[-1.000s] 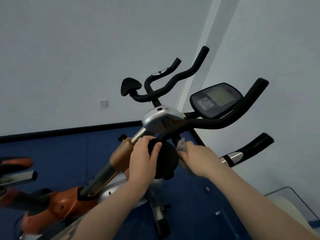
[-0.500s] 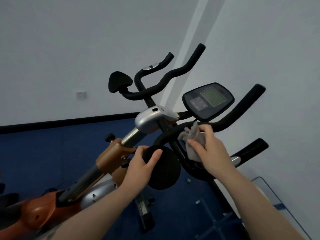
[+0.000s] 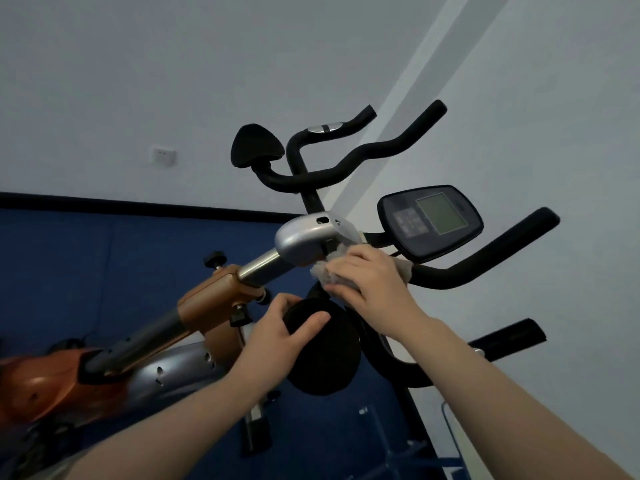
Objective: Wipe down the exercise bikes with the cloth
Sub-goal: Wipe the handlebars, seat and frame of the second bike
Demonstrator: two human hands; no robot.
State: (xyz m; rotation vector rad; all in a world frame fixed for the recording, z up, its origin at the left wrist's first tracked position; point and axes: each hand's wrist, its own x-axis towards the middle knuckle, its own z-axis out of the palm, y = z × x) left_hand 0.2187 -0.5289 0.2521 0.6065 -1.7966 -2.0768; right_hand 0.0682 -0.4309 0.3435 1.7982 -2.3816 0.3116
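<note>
An orange and silver exercise bike leans across the view, with black handlebars and a dark console. My left hand grips the edge of a round black pad on the near handlebar. My right hand holds a grey-white cloth against the handlebar stem, just below the silver clamp housing. Part of the cloth sticks out on the far side of my hand, under the console.
White walls rise behind and to the right, with a socket on the left wall. Below lies blue flooring edged by a black skirting. A second black pad and curved bars stand higher up. A metal frame shows bottom right.
My right hand has carried the cloth up and left, from the handlebar bend to the stem under the silver housing. My left hand keeps its hold on the round pad.
</note>
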